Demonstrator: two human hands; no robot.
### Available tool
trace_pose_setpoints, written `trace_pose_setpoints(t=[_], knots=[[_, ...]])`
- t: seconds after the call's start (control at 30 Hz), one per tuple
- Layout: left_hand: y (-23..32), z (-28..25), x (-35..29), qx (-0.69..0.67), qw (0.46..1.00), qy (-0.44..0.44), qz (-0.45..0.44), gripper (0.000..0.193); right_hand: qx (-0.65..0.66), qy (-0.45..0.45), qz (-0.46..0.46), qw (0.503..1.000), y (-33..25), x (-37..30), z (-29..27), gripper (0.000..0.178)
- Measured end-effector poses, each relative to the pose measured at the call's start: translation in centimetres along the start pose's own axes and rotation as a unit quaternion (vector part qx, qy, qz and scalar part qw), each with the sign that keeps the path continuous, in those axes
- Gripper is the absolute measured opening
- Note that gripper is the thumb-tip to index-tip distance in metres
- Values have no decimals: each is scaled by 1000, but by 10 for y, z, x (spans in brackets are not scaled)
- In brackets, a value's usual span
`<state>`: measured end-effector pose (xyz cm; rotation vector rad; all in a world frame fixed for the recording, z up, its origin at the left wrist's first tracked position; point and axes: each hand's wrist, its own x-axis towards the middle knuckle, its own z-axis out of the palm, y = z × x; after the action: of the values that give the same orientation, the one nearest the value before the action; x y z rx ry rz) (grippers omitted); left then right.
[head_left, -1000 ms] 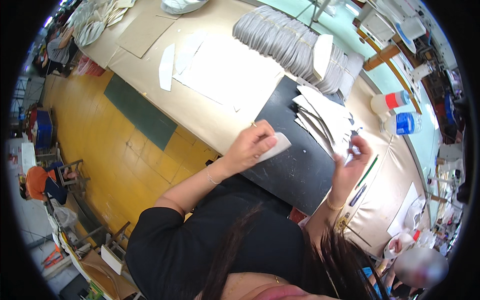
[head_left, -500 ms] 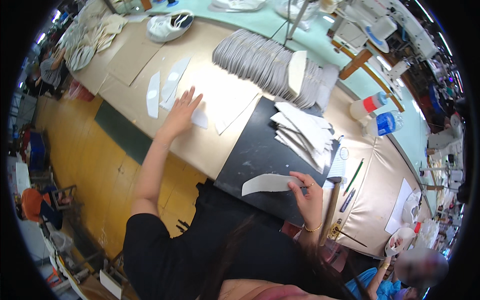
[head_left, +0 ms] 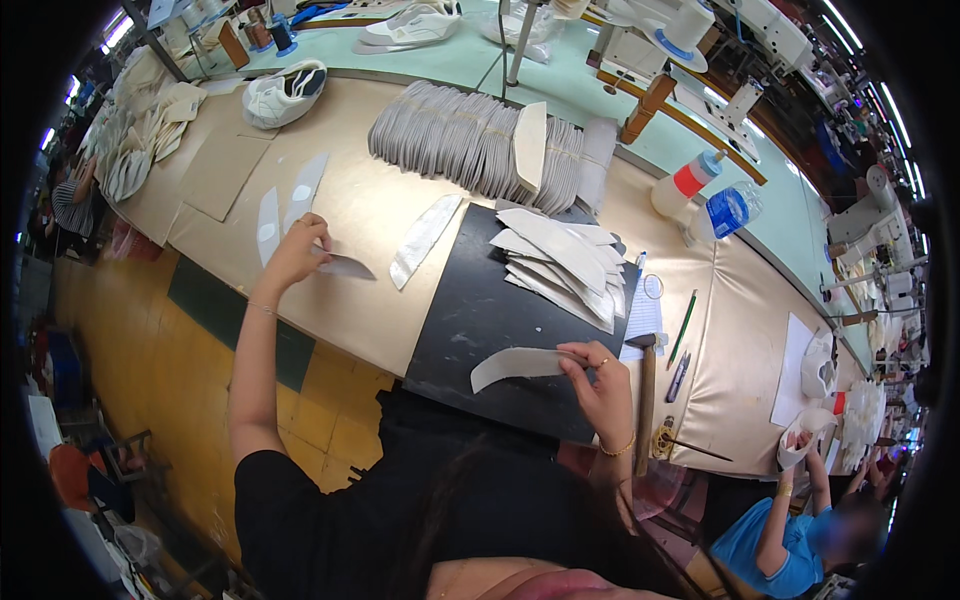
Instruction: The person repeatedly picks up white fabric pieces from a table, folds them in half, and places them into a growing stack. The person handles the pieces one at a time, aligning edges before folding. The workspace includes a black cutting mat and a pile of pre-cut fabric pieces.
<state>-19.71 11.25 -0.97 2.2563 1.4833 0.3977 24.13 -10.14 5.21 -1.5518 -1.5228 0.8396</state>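
Observation:
My right hand (head_left: 602,392) pinches one end of a curved pale-grey fabric piece (head_left: 520,364) between thumb and fingers, over the near part of a black board (head_left: 440,330). Out to the left, my left hand (head_left: 298,252) has thumb and fingers closed on the end of a grey cut piece (head_left: 348,267), which looks tilted off the tabletop. Beside that hand lie two more pale cut pieces, a narrow one (head_left: 268,225) and a longer one (head_left: 306,188). Another white piece (head_left: 424,240) rests just left of the board. A pile of white cut pieces (head_left: 565,258) covers the board's far side.
A long row of stacked grey pieces (head_left: 460,140) stands behind the board. Right of it are two bottles (head_left: 690,182). A hammer (head_left: 646,400), a green pencil (head_left: 682,328) and a pen lie nearby. A white shoe (head_left: 285,95) sits far left. A co-worker in blue (head_left: 765,535) is at right.
My left hand, spread flat over the pieces before, has closed on one and raised its edge. My right hand still holds the curved piece. The whole view has shifted.

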Motion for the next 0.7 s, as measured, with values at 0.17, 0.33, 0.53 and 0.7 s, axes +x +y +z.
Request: trace_pose_setpoints(t=[0.17,0.33,0.53,0.7], knots=[[6,-31,2,-361,927,91,-44,15,0,-17,-17,1000,4,-2,0,14],[100,-5,8,-486,874,1,1,15,24,-73,-21,997,-13,-5,6,16],[222,97,5,-276,905,-204,251,21,75,-162,-31,984,-24,-19,5,15],[228,129,2,-303,914,-132,237,26,183,-55,112,975,10,-42,7,13]])
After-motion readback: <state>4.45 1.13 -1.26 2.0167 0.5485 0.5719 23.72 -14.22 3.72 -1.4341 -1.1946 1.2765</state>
